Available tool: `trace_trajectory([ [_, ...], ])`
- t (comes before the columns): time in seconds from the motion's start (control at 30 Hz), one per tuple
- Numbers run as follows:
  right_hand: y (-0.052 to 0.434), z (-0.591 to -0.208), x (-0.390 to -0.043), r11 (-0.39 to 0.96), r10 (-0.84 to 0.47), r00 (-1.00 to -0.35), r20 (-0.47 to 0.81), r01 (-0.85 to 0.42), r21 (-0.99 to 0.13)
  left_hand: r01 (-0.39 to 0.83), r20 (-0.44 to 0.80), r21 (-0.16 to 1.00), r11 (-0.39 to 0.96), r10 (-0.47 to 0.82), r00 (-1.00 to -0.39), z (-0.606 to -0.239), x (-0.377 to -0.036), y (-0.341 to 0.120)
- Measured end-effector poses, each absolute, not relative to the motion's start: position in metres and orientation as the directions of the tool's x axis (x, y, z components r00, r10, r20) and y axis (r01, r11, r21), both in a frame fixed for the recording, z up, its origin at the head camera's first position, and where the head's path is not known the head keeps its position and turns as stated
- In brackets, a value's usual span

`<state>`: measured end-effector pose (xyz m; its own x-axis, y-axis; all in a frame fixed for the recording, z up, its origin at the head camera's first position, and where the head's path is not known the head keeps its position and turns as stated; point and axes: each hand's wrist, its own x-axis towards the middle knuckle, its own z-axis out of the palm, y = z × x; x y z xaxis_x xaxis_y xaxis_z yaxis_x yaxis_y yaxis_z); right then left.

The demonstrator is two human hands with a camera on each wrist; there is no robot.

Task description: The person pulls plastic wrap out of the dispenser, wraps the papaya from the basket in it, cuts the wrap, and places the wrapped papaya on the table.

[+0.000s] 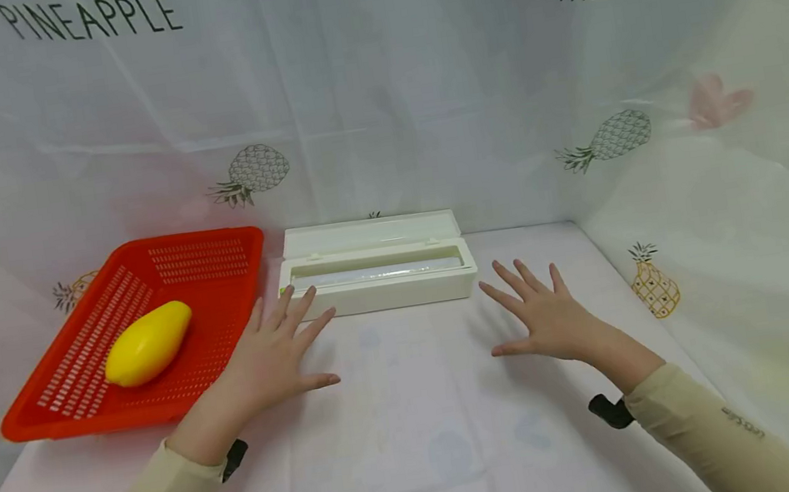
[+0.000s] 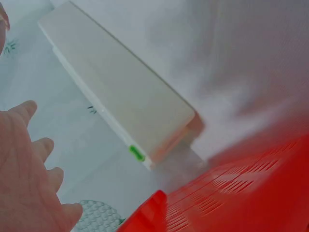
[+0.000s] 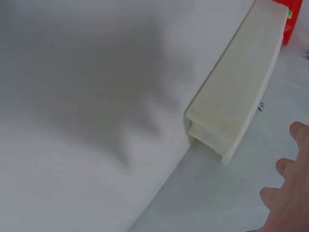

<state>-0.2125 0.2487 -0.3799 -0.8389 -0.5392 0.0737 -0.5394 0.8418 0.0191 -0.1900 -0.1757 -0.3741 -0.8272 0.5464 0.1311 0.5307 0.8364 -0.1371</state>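
Both hands are held flat and spread above the desk, fingers straight and apart, nothing gripped in either. The left hand is seen with its fingertips just short of the near left corner of the white dispenser box; whether they touch it cannot be told from the head view, and in the left wrist view a small gap of desk cloth is shown between the fingers and the box. The right hand is kept a little further off, to the right of the box's near right corner and apart from it, as the right wrist view confirms, where the box end is seen clear of the fingers.

The box lies ahead of both hands, toward the far edge of the desk, its long axis running left to right, parallel to that edge. Its lid is raised and leans back toward the curtain, and a roll is seen inside. By judgement, the left hand is the nearer one, and the box's ends fall roughly in line with the two hands.

Further out, a red basket is set near the left edge of the desk, just beside the box's left end, with a yellow mango lying in it.
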Motion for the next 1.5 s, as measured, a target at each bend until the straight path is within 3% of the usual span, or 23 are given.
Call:
trace_trajectory([
  [0.47,0.238,-0.35,-0.233,0.832,-0.549,-0.832,0.077,-0.553,-0.053,0.481,0.089,-0.13,0.867,0.493,-0.865,-0.35,-0.204,-0.173],
  [0.8,0.232,-0.341,-0.258,0.757,-0.595,-0.796,0.108,-0.6,-0.258,0.496,0.054,-0.035,0.868,0.497,-0.866,-0.329,-0.233,-0.17],
  [1.0,0.225,-0.337,-0.276,0.734,-0.589,-0.806,0.054,-0.562,-0.382,0.52,-0.029,0.073,0.851,0.523,-0.852,-0.32,-0.258,-0.17],
  [1.33,0.214,-0.341,-0.312,0.726,-0.609,-0.793,-0.013,-0.55,-0.413,0.484,-0.212,0.148,0.863,0.505,-0.836,-0.323,-0.303,-0.175],
  [1.5,0.21,-0.346,-0.33,0.731,-0.593,-0.804,-0.048,-0.512,-0.452,0.508,-0.243,0.145,0.849,0.529,-0.813,-0.326,-0.32,-0.177],
])
